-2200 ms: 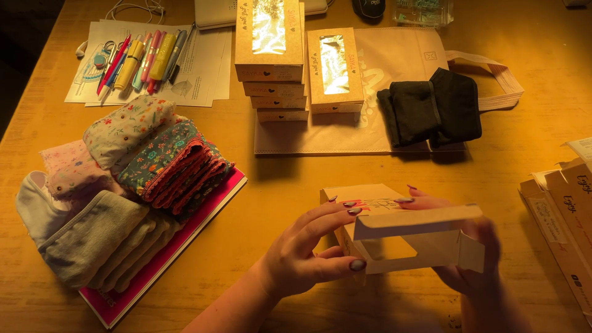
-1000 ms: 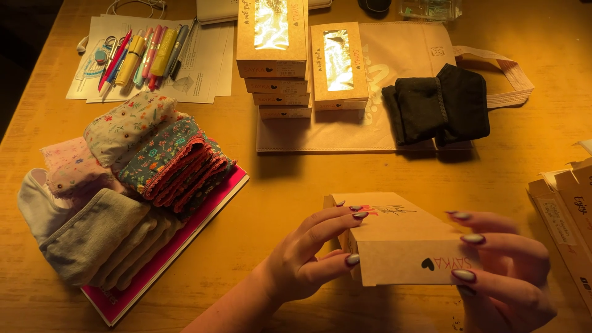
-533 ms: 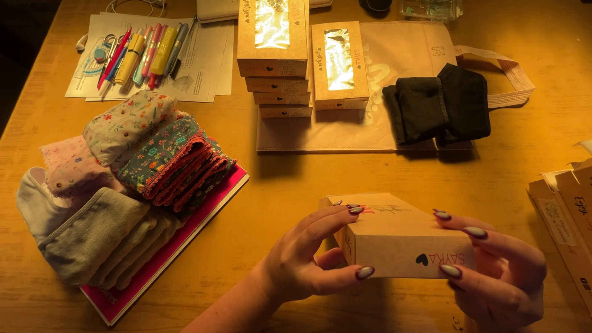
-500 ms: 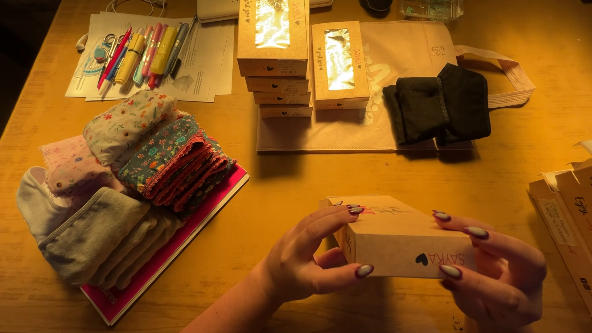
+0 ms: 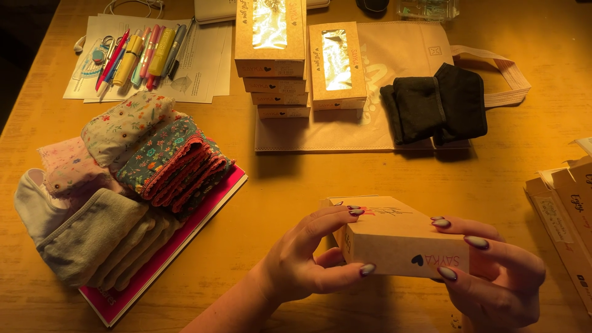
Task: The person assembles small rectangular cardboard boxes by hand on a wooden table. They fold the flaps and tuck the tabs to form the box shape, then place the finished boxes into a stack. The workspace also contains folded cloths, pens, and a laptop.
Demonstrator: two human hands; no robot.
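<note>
Head view showed a closed, flat rectangular box of plain brown cardboard [image 5: 401,237] held between both hands above the wooden tabletop [image 5: 290,185], low and right of centre. Its long axis ran sideways, from one hand across to the other, with a slight tilt so that the far left corner sat a little higher.

The left hand [image 5: 308,265] gripped the box's left end: its thumb pressed along the near bottom edge, and its fingers [image 5: 336,216] curled over the top, their tips resting on the upper face. The right hand [image 5: 493,277] cupped the right end, fingertips spread over the near face and top edge, the palm below and behind. Both hands were partly curled and closed only as far as the box allowed. Neither was clearly nearer; each took one end, so the box lay straight between the two sets of fingers. Whether the right thumb touched the underside probably could not be told, as the box hid it.

Beyond the fingers, well apart, stood a stack of windowed brown cardboard boxes [image 5: 271,55] on a pale fabric tote bag [image 5: 394,68], with folded black cloths [image 5: 435,105] beside them. Off to the left of the left hand lay a pile of folded patterned and plain fabric pieces [image 5: 123,179] on a pink book [image 5: 154,271]. Past the right hand, at the frame's edge, leaned more flat brown cardboard boxes [image 5: 564,216].
</note>
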